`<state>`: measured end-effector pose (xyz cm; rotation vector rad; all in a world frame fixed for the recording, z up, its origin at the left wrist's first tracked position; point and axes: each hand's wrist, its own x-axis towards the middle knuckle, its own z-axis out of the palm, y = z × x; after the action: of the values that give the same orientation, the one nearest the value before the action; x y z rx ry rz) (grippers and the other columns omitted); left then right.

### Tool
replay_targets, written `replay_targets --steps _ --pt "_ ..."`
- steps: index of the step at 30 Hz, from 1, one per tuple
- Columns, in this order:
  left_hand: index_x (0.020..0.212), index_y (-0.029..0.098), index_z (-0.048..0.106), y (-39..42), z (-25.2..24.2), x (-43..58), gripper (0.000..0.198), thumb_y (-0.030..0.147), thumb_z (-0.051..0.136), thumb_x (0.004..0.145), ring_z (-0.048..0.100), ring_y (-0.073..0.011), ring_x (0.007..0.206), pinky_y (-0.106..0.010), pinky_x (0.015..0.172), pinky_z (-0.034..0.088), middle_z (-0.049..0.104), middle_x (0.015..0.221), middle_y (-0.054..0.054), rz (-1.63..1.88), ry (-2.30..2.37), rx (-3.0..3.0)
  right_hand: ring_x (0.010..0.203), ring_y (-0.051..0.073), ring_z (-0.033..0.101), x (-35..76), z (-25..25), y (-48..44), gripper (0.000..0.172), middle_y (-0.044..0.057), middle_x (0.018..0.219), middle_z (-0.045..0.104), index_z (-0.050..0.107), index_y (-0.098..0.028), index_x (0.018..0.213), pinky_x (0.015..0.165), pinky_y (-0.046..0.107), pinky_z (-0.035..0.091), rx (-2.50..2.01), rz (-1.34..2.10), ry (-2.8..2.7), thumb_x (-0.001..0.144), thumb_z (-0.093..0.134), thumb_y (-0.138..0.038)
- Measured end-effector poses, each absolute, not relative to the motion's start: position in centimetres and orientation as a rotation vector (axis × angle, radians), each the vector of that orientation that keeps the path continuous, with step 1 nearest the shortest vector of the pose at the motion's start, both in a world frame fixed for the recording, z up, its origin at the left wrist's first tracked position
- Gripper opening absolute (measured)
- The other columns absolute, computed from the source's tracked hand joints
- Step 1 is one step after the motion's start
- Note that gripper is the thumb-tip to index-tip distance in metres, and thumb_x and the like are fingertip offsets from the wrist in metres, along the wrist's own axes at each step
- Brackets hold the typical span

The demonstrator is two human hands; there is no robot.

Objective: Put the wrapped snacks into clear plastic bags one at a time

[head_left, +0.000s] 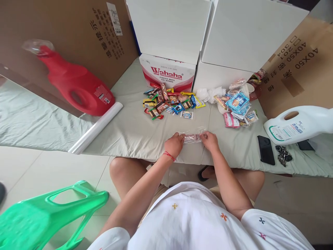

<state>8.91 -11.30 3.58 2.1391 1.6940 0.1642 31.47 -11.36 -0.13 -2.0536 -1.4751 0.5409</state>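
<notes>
Between my hands, near the front edge of the cloth-covered table, lies a clear plastic wrapper with a reddish-brown item inside (191, 138). Its left end is in the closed fingers of my left hand (174, 144), which has a red string on the wrist. My right hand (210, 140) pinches the right end. Beyond my left hand is a pile of small wrapped snacks (162, 101). Farther right sits a second heap of packets (238, 104), with a pink packet (231, 120) at its front. Crumpled clear plastic (210, 94) lies between the two piles.
A Wahaha carton (168, 73) and white boxes stand behind. At left are a red jug (78, 86) and a plastic roll (96, 128). A white jug (299, 125), black phone (266, 150) and keys (283, 155) lie right. A green stool (49, 218) stands lower left.
</notes>
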Motion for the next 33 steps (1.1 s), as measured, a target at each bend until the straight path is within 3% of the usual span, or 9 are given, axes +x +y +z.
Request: replay_targets --steps 4,9,16,23,25,28,33 --pt "0.139 0.035 0.064 -11.2 3.8 9.0 0.043 0.039 0.036 0.107 0.07 -0.0227 0.094 -0.031 0.073 0.049 0.065 0.124 -0.008 0.114 1.688 2.136 0.073 0.018 0.055 31.1 0.3 -11.0 0.039 0.003 0.078 0.059 0.063 -0.021 0.081 0.073 0.029 0.043 -1.887 0.509 -1.407 0.092 0.047 -0.056" --pt "0.139 0.036 0.063 -11.2 3.9 9.1 0.042 0.038 0.036 0.107 0.07 -0.0228 0.092 -0.03 0.072 0.048 0.065 0.122 -0.008 0.08 1.691 2.148 0.059 0.014 0.042 28.1 2.1 -10.9 0.036 -0.005 0.061 0.049 0.06 -0.021 0.081 0.062 0.026 0.033 -1.763 0.528 -1.391 0.095 0.048 -0.052" --pt "0.128 0.029 0.069 -11.5 4.1 9.2 0.041 0.033 0.035 0.107 0.069 -0.0232 0.087 -0.031 0.068 0.045 0.068 0.114 -0.01 0.117 1.683 2.159 0.071 0.017 0.05 22.1 2.0 -11.3 0.03 0.005 0.085 0.065 0.063 -0.02 0.085 0.063 0.028 0.03 -1.838 0.353 -1.771 0.1 0.039 -0.032" --pt "0.121 0.026 0.074 -10.9 2.9 8.8 0.036 0.029 0.043 0.102 0.069 -0.0234 0.084 -0.032 0.069 0.046 0.071 0.108 -0.01 0.319 1.668 2.094 0.078 0.021 0.057 20.8 1.7 -13.2 0.034 0.012 0.106 0.064 0.064 -0.02 0.114 0.064 0.031 0.038 -1.958 0.334 -1.99 0.105 0.032 -0.028" --pt "0.124 0.023 0.073 -10.5 2.6 8.6 0.036 0.027 0.048 0.099 0.07 -0.0268 0.091 -0.035 0.075 0.049 0.073 0.111 -0.012 0.406 1.628 2.044 0.079 0.021 0.059 20.5 1.8 -13.9 0.034 0.014 0.113 0.062 0.06 -0.02 0.129 0.065 0.032 0.041 -1.946 0.353 -2.072 0.103 0.038 -0.025" --pt "0.126 0.017 0.073 -9.9 2.4 8.1 0.038 0.025 0.05 0.097 0.07 -0.0298 0.1 -0.038 0.084 0.051 0.074 0.112 -0.014 0.476 1.553 2.011 0.083 0.025 0.061 20.1 1.8 -14.6 0.05 0.019 0.122 0.058 0.046 -0.017 0.148 0.065 0.035 0.046 -1.936 0.354 -2.175 0.099 0.043 -0.019" --pt "0.134 0.017 0.067 -9.5 1.5 6.9 0.051 0.011 0.05 0.087 0.067 -0.0233 0.091 -0.034 0.082 0.052 0.073 0.105 -0.01 0.558 1.422 2.008 0.102 0.03 0.058 19.8 1.7 -15.1 0.058 0.019 0.119 0.057 0.04 -0.013 0.154 0.077 0.039 0.052 -1.836 0.312 -2.221 0.097 0.047 -0.017"
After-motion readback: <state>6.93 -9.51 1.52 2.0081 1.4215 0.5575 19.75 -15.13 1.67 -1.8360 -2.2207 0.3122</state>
